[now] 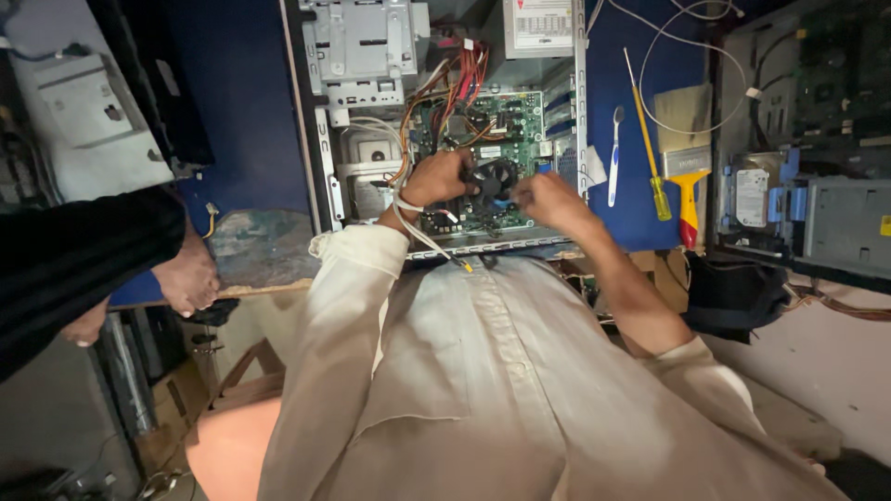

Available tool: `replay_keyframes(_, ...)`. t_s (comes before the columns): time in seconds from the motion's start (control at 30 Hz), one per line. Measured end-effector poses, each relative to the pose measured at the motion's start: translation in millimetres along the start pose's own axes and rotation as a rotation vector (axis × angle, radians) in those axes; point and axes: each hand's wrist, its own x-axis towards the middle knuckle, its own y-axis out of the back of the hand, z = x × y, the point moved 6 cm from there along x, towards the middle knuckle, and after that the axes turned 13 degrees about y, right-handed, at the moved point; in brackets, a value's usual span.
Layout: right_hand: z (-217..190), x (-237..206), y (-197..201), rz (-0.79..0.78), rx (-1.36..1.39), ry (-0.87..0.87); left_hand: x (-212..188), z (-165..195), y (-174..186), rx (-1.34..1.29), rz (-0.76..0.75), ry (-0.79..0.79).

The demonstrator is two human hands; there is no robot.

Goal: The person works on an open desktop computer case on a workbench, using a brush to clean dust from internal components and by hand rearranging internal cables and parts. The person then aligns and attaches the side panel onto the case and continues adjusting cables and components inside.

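While the open computer case (pixel 445 130) lies flat on the blue table (pixel 251 111), both hands of the person work inside it over the green motherboard (pixel 483 130). At the centre of the board sits the black cooler fan (pixel 497 176), and the two hands are at its sides. At 9 o'clock from the fan, the left hand (pixel 436 178) has its fingers curled together and touching the fan's edge; if they really clamp it, I cannot tell. At 3 o'clock from the fan, the right hand (pixel 549 197) has its fingers bent toward the fan, and a small blue part shows just beside the fingertips; whether they pinch something I cannot tell. A bundle of red and orange wires (pixel 464 79) runs at 12 o'clock from the fan, and a white cable (pixel 408 218) passes over the left wrist.

At 3 o'clock from the case, on the table, lie a white toothbrush (pixel 614 153), a yellow screwdriver (pixel 647 139) and a paint brush with a yellow and red handle (pixel 688 190). Farther at 3 o'clock stands another opened computer (pixel 807 186). At 9 o'clock, near the table edge, another person's hand (pixel 190 276) in a black sleeve (pixel 83 260) rests, well apart from the case
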Motion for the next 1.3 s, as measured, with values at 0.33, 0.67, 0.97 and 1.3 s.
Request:
replay_keyframes(0.33,-0.9,-1.4,-2.2,0.149,-0.158,-0.002,5.1,-4.1,-8.1,-0.125,-0.062,-0.147)
replay_keyframes(0.67,17.9,5.2,-10.4,0.223,-0.009,-0.044,6.2,0.4,5.6,-0.005,-0.002,-0.066)
replay_keyframes(0.97,1.8,13.7,-6.3,0.131,0.029,-0.023,6.1,-0.1,5.1,-0.003,0.004,-0.01)
replay_keyframes(1.3,20.4,12.9,-17.3,0.076,-0.159,-0.098,7.1,0.3,4.8,0.007,0.004,-0.032)
